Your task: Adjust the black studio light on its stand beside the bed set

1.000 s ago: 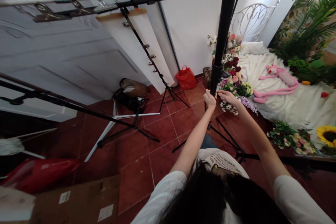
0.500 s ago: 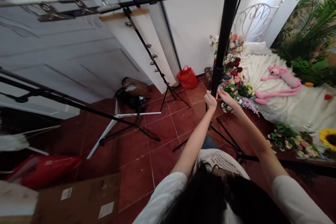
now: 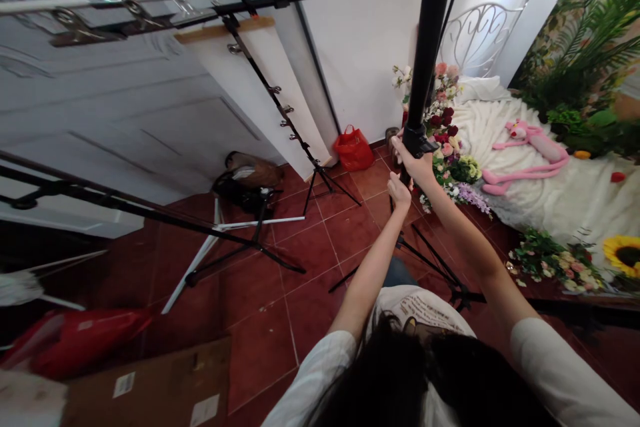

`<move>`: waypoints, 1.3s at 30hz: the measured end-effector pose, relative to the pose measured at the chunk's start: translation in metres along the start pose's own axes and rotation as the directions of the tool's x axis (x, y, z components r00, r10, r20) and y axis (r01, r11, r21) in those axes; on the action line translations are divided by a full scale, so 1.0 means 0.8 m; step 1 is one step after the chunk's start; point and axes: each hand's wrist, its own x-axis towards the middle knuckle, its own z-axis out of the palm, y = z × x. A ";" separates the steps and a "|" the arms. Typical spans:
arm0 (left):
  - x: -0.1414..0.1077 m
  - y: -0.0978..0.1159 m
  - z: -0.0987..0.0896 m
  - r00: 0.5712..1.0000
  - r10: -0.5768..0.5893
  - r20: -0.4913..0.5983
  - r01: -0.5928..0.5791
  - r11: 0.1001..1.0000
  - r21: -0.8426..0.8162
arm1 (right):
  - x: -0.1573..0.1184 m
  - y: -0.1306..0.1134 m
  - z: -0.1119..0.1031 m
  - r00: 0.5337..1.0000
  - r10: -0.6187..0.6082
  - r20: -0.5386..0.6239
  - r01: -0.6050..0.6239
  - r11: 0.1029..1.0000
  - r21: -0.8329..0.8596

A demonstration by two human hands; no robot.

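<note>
A thick black pole [image 3: 431,40] rises from a black tripod stand [image 3: 435,257] just ahead of me. Around the pole's lower part, my left hand [image 3: 399,189] is closed. Just above it, my right hand [image 3: 414,159] grips the pole right under a black collar with a knob [image 3: 417,140]; its fingers wrap round the far side and are partly hidden. A thin black cable runs beside the upper pole.
To the left are a thin clip stand [image 3: 280,97], white and black stand legs, a cardboard box [image 3: 150,380] and a red bag [image 3: 75,340]. Ahead sits a red bag [image 3: 354,149]. Flowers [image 3: 450,127] and a bed with a pink toy [image 3: 543,147] lie right.
My right hand has moved up the pole from beside my left hand to just below the collar and now wraps round it. The view has shifted slightly.
</note>
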 end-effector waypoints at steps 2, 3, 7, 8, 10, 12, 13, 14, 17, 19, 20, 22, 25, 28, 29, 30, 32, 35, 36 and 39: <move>0.003 0.010 -0.004 1.000 -0.017 0.024 0.018 1.000 -0.014 | 0.000 -0.004 0.012 0.997 -0.030 -0.076 0.028 0.999 -0.037; 0.006 0.015 -0.006 0.999 -0.020 0.032 0.021 1.000 -0.015 | 0.000 -0.006 0.015 0.995 -0.048 -0.088 0.043 0.998 -0.053; 0.019 0.033 -0.012 0.997 0.014 0.075 -0.013 1.000 -0.021 | 0.007 -0.022 0.015 0.988 -0.100 -0.118 0.090 0.992 -0.087; 0.022 0.034 -0.013 0.995 0.029 0.092 -0.026 0.999 -0.032 | 0.011 -0.027 0.013 0.985 -0.099 -0.144 0.087 0.992 -0.087; 0.025 0.031 -0.016 0.992 0.030 0.121 -0.023 0.998 -0.054 | 0.017 -0.035 0.006 0.983 -0.070 -0.167 0.058 0.996 -0.074; 0.023 0.020 -0.020 0.992 -0.009 0.129 0.018 0.997 -0.069 | 0.021 -0.037 -0.003 0.992 -0.031 -0.119 0.024 0.998 -0.060; 0.021 0.012 -0.023 0.992 -0.040 0.118 0.049 0.996 -0.075 | 0.022 -0.036 -0.008 0.996 -0.016 -0.083 0.011 0.998 -0.057; 0.018 0.004 -0.025 0.993 -0.077 0.095 0.084 0.993 -0.079 | 0.021 -0.033 -0.013 0.999 -0.004 -0.048 0.001 0.998 -0.057; 0.009 -0.021 -0.030 0.980 -0.193 0.037 0.195 0.978 -0.073 | 0.010 -0.017 -0.026 0.999 0.027 0.025 -0.026 0.998 -0.058; 0.005 -0.032 -0.031 0.975 -0.219 0.028 0.220 0.973 -0.064 | -0.006 0.000 -0.029 0.998 0.047 0.049 -0.044 0.996 -0.072; 0.003 -0.034 -0.031 0.977 -0.213 0.028 0.214 0.975 -0.063 | -0.017 0.009 -0.028 0.997 0.059 0.045 -0.055 0.995 -0.086; 0.002 -0.035 -0.031 0.982 -0.186 0.024 0.187 0.980 -0.068 | -0.039 0.028 -0.022 0.996 0.093 0.013 -0.091 0.989 -0.118; 0.001 -0.031 -0.031 0.983 -0.180 0.039 0.183 0.981 -0.066 | -0.066 0.048 -0.007 0.985 0.160 -0.064 -0.168 0.976 -0.142; 0.001 -0.029 -0.034 0.981 -0.184 0.066 0.186 0.982 -0.041 | -0.076 0.057 0.004 0.977 0.172 -0.129 -0.191 0.969 -0.158; 0.001 -0.029 -0.036 0.982 -0.176 0.073 0.179 0.983 -0.030 | -0.076 0.058 0.006 0.976 0.165 -0.143 -0.187 0.969 -0.161; 0.003 -0.030 -0.037 0.982 -0.170 0.080 0.172 0.985 -0.019 | -0.076 0.060 0.006 0.975 0.162 -0.150 -0.186 0.969 -0.162; 0.006 -0.033 -0.040 0.982 -0.159 0.105 0.160 0.987 -0.004 | -0.076 0.061 0.003 0.974 0.177 -0.140 -0.199 0.967 -0.159; 0.009 -0.036 -0.040 0.978 -0.153 0.142 0.157 0.987 -0.016 | -0.072 0.064 -0.008 0.973 0.223 -0.062 -0.230 0.962 -0.150; 0.009 -0.037 -0.039 0.978 -0.151 0.145 0.156 0.987 -0.027 | -0.071 0.065 -0.012 0.972 0.232 -0.025 -0.233 0.960 -0.153; 0.006 -0.036 -0.034 0.983 -0.141 0.120 0.148 0.988 -0.048 | -0.067 0.068 -0.027 0.967 0.244 0.071 -0.225 0.953 -0.200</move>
